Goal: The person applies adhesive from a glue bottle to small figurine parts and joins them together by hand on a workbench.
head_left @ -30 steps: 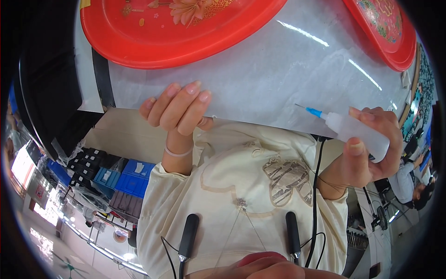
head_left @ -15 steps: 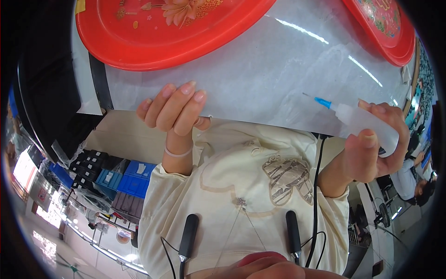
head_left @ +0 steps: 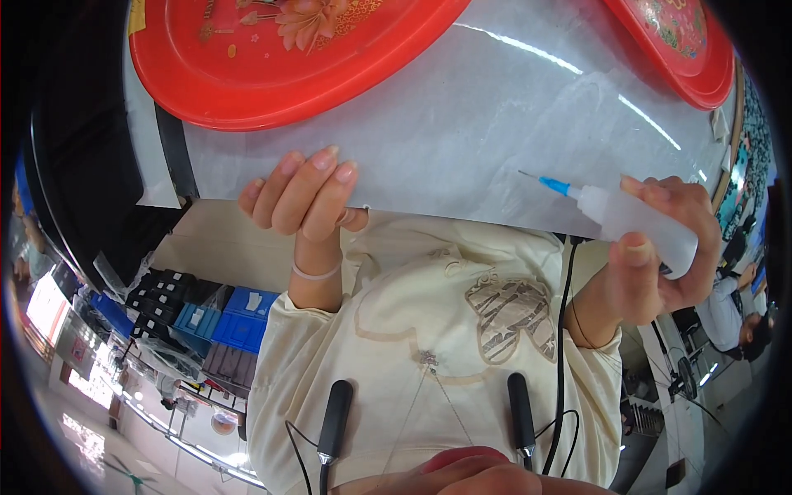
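Note:
My right hand (head_left: 652, 247) is wrapped round a translucent white squeeze bottle (head_left: 631, 219) on the right. From the bottle's blue tip (head_left: 554, 185) a thin metal needle points left, over the white-covered table (head_left: 445, 148). My left hand (head_left: 305, 194) is at the table's near edge, below a large red tray (head_left: 272, 107). Its fingers are curled and close together, with the thumb partly hidden under them. A tiny pale spot shows by the thumb; whether it is a held piece I cannot make out.
A second red tray (head_left: 693, 78) with a floral print lies at the far right. Blue bins (head_left: 244, 318) and black boxes (head_left: 165, 289) stand lower left. A black cable (head_left: 561, 330) hangs before my shirt. Another person (head_left: 726, 318) is in the right background.
My right hand and the squeeze bottle have shifted slightly left, the needle tip with them. My left hand has barely moved. The red trays appear slightly farther left in view.

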Demonstrator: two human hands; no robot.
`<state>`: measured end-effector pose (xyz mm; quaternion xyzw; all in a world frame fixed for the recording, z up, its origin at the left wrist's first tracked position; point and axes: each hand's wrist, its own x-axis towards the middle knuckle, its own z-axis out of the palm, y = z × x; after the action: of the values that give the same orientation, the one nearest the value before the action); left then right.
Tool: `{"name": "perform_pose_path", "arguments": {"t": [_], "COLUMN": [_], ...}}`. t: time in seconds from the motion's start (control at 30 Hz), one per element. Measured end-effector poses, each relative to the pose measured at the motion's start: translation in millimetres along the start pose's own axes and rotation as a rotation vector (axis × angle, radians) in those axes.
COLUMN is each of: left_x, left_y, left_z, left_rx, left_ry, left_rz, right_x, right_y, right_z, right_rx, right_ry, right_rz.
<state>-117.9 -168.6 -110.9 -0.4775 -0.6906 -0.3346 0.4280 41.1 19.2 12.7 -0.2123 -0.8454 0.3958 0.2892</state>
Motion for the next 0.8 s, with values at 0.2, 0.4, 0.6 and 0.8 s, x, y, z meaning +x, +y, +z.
{"name": "perform_pose_path", "arguments": {"t": [0.2, 0.4, 0.6, 0.8], "left_x": [0, 4, 3, -4], "left_y": [0, -3, -2, -3], "left_z": [2, -1, -2, 1], "left_rx": [-0.016, 0.13, 0.111, -0.008], "left_ry": [0.024, -0.049, -0.076, 0.023], "left_rz": [0.003, 0.105, 0.084, 0.025], "right_x": [-4, -2, -2, -3], "right_y": [4, 3, 5, 3], "right_z": [-5, -9, -13, -9], "right_rx": [0.06, -0.034, -0.05, -0.005], "right_ry": [0.098, 0.006, -0.034, 0.038], "right_rz": [0.009, 0.024, 0.002, -0.022]}}
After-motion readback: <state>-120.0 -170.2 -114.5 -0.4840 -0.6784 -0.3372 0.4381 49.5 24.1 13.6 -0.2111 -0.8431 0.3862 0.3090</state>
